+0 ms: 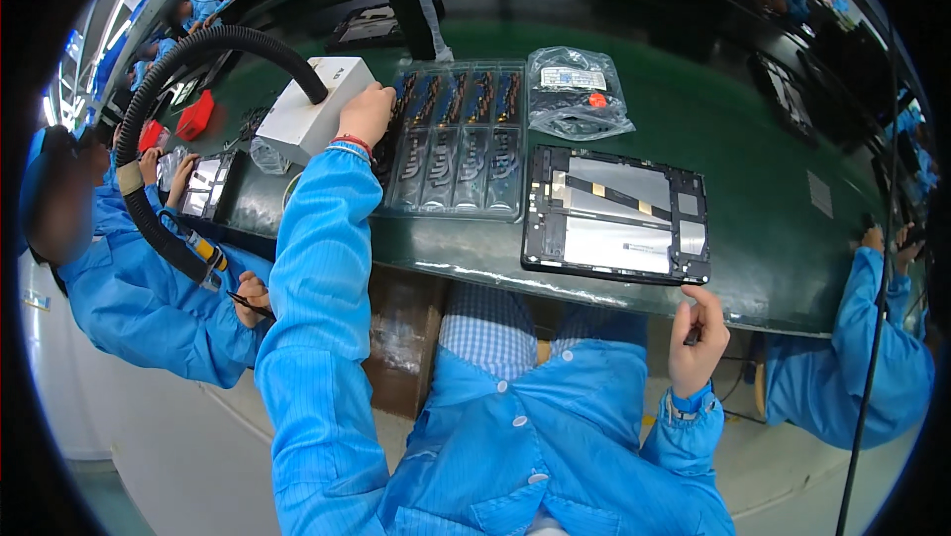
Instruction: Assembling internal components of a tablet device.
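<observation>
Left hand (pixel 367 112): extended forward on a blue-sleeved arm, fingers curled loosely at the left edge of a clear plastic parts tray (pixel 458 145); the fingertips are hidden behind the knuckles, so whether anything is pinched between them cannot be told. A red band circles the wrist. Just to the left of this hand, touching or nearly touching it, stands a white box (pixel 312 105), into whose top a black corrugated hose (pixel 163 70) runs after arching up and over from the left.

Right hand (pixel 698 338): held close to the body just off the near edge of the surface (pixel 753 140), fingers half curled, with a small dark item between thumb and fingers; its kind is too small to tell. Just beyond and to the left of this hand lies an opened tablet frame (pixel 616 214), flat, black-rimmed, with silvery plates and a dark ribbon strip across its upper part.

The tray lies between the two hands, nearer the left hand, its rows of pockets holding dark and copper-coloured strips. Beyond the tablet frame, well apart from the right hand, rests a crumpled clear bag (pixel 577 92) with a small red piece inside.

Periphery: to the left of the left arm, a co-worker in blue (pixel 129 288) sits at the same green surface, hands at another flat device (pixel 203 187). Far right, another co-worker's sleeve (pixel 872 338) reaches to the surface edge.
</observation>
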`<state>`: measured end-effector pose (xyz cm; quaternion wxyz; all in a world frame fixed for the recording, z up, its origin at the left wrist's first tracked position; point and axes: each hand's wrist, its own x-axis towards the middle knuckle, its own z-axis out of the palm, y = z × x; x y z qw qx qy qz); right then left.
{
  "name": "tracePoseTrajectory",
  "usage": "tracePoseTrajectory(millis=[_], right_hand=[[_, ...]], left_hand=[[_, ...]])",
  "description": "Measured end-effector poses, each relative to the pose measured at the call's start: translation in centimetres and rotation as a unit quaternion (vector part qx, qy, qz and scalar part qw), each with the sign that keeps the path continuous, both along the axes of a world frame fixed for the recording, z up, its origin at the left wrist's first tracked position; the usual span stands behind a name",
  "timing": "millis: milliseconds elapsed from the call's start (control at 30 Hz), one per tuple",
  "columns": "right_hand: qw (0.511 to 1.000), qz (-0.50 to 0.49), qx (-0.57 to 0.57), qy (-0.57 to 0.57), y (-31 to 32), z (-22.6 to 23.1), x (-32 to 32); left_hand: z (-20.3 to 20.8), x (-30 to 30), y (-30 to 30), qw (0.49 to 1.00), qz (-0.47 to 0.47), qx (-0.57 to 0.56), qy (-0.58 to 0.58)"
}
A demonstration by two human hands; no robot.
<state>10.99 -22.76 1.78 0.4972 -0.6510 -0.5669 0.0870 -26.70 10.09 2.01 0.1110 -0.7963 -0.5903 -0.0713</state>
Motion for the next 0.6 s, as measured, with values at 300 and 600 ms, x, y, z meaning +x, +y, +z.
tracePoseTrajectory(millis=[300, 600], right_hand=[[1.0, 0.0, -0.008, 0.002, -0.2, -0.6, 1.2], [0.985, 0.098, -0.032, 0.136, 1.3, -0.1, 0.2]], left_hand=[[1.9, -0.1, -1.1, 0.997, 0.005, 0.004, -0.077], [8.9, 4.3, -12.4, 0.945, -0.058, 0.18, -0.268]])
